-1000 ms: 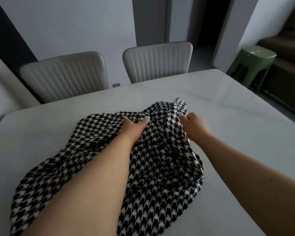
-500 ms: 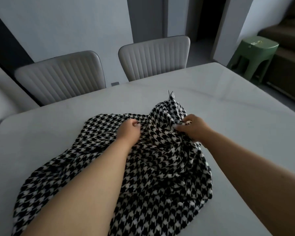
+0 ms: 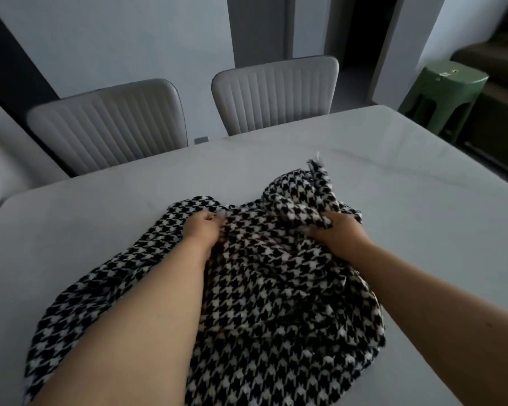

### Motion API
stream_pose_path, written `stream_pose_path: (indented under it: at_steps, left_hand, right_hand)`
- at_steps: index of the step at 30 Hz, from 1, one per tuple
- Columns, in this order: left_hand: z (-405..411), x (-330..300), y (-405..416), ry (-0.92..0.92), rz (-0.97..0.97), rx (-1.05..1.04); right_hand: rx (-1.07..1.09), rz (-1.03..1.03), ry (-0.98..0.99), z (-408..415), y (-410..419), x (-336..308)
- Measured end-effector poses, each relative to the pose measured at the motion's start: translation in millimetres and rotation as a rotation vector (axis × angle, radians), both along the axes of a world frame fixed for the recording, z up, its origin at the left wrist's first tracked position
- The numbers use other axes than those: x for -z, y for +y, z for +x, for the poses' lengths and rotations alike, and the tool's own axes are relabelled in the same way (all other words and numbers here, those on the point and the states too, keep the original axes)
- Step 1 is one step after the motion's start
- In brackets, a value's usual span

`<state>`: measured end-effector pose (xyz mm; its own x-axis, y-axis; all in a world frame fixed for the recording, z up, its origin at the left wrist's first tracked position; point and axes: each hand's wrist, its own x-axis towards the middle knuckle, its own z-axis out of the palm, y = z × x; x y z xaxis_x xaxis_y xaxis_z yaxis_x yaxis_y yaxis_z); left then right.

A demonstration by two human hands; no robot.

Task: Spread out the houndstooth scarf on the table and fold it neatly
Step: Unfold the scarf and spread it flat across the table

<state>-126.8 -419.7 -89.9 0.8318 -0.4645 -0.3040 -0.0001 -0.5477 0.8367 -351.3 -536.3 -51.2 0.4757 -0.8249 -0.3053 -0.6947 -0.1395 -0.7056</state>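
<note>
Pale table (image 3: 408, 200) carries the scarf (image 3: 276, 288), crumpled in a heap at its middle. Left hand (image 3: 201, 227) pinches a fold near the far edge; right hand (image 3: 336, 231) grips a bunched, raised part. Two chairs (image 3: 109, 124) stand behind, a green stool (image 3: 449, 89) to the right.

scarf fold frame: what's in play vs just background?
In play: houndstooth scarf, bunched; left hand and right hand, both gripping it; white table under it.

Background: two grey ribbed chairs behind the table; green stool at far right.
</note>
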Motion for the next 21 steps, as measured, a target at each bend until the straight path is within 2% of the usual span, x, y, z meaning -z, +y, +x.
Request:
stream_pose_path:
  at_steps: [4, 7, 11, 12, 14, 17, 19, 21]
  left_hand:
    - [45, -43, 6, -0.129, -0.127, -0.267]
    - [81, -68, 22, -0.089, -0.217, -0.434]
    - [78, -87, 42, 0.199, -0.545, -0.341]
    - [69, -86, 48, 0.213, -0.526, -0.295]
    - [51, -74, 64, 0.057, -0.317, -0.188]
    - [14, -50, 97, -0.289, 0.043, 0.042]
    - [-21, -34, 121, -0.503, 0.145, 0.188]
    - [-54, -16, 146, -0.686, 0.197, 0.329]
  right_hand:
    - [0.122, -0.15, -0.108, 7, -25, -21]
    - [0.236, -0.249, -0.183, 2, -43, -37]
    - [0.286, -0.253, -0.141, -1, -63, -38]
    - [0.265, -0.24, -0.119, 1, -61, -37]
    - [0.204, -0.232, -0.02, 5, -43, -34]
    - [-0.046, -0.454, 0.065, 4, 15, -23]
    - [-0.425, -0.417, 0.087, 0, 54, -8]
    - [-0.794, -0.348, 0.297, -4, 81, 12]
